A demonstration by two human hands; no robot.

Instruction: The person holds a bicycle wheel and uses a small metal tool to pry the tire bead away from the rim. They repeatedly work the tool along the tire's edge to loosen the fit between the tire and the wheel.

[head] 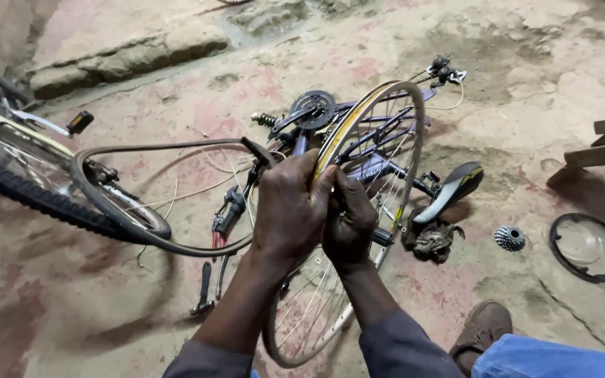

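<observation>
The head view looks down on a bare spoked wheel rim held upright on edge over the dirt floor, with both hands closed on its near side. The left hand wraps the rim from the left, fingers curled tight over the edge, and the right hand grips just beside it, thumb pressed into the rim well where a yellowish rim strip runs round the channel. To do this well, it seems wise to keep the rim steady with one hand while the other works the strip evenly along the channel, keeping it centred so it covers the spoke heads without twisting. Both forearms come up from the bottom of the frame, wrists bent inward so the hands meet, almost touching. A loose black tyre lies on the floor to the left, and beyond the rim a blue bicycle frame lies with its chainring showing. A saddle, a sprocket cluster and a black ring guard lie to the right, well apart from the hands.
</observation>
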